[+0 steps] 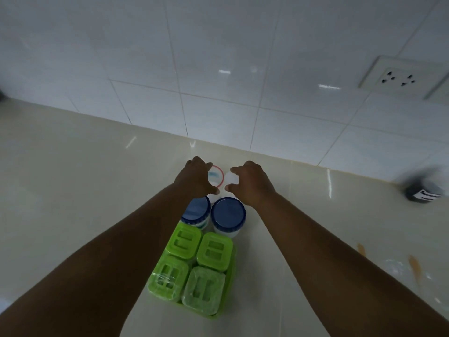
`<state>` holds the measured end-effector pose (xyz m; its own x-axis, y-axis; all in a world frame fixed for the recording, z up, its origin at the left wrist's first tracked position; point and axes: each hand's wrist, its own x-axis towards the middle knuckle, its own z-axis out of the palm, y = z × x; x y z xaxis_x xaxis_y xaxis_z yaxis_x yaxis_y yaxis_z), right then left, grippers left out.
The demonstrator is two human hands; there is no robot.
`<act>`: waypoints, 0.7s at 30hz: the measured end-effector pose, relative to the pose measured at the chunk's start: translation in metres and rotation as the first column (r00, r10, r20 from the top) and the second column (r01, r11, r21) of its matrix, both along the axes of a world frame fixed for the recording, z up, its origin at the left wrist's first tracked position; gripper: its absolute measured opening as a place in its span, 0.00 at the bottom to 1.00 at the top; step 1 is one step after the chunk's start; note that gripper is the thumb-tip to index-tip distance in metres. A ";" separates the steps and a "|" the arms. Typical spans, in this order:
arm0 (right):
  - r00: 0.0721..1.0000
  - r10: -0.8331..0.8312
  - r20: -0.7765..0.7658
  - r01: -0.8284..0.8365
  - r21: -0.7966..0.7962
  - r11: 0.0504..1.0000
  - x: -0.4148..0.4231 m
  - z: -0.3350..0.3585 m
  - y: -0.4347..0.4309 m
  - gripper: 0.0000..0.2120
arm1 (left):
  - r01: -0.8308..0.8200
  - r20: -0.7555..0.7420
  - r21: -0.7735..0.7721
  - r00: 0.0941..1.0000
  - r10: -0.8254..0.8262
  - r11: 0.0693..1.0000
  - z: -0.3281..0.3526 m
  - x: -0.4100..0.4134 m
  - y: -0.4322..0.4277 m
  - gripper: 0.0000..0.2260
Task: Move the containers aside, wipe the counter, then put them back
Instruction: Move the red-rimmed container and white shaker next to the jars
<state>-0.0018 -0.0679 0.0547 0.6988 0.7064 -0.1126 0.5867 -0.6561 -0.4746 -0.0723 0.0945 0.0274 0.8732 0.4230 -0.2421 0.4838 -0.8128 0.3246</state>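
Note:
Containers stand in a line on the cream counter (pixel 73 190). Farthest back are a red-rimmed clear container (pixel 216 175) and a white container (pixel 230 178). My left hand (pixel 196 177) curls over the red-rimmed one, and my right hand (pixel 251 182) curls over the white one. How firmly either hand grips is hidden by the fingers. Behind the hands toward me stand two white jars with blue lids (pixel 228 214), the left jar (pixel 197 211) partly hidden by my forearm. Nearest me, several green-lidded boxes (pixel 213 251) sit packed in a green tray (pixel 232 271).
A white tiled wall (pixel 218 93) runs along the back of the counter, with a socket (pixel 398 77) at upper right. A dark jar with a label (pixel 424 190) stands blurred at the right. Orange stains (pixel 414 262) mark the counter at lower right.

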 end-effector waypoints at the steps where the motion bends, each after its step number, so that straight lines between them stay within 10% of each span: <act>1: 1.000 0.002 0.005 -0.002 0.005 1.000 -0.001 -0.001 0.000 0.25 | -0.004 -0.001 -0.003 1.000 0.004 1.000 0.000 0.000 0.000 0.44; 11: 0.999 0.018 -0.039 -0.016 0.070 0.997 -0.003 -0.008 -0.006 0.30 | -0.014 -0.028 0.051 0.999 0.015 0.999 0.002 -0.002 -0.012 0.43; 21: 0.985 -0.164 0.045 0.150 0.227 0.962 0.033 -0.012 -0.113 0.26 | 0.089 0.528 0.122 0.838 -0.141 0.989 0.004 0.017 -0.121 0.27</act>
<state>0.0316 -0.1808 0.0423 0.8037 0.5894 0.0821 0.5180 -0.6250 -0.5840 -0.0554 -0.0262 0.0313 0.8998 0.3085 0.3086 0.1578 -0.8894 0.4291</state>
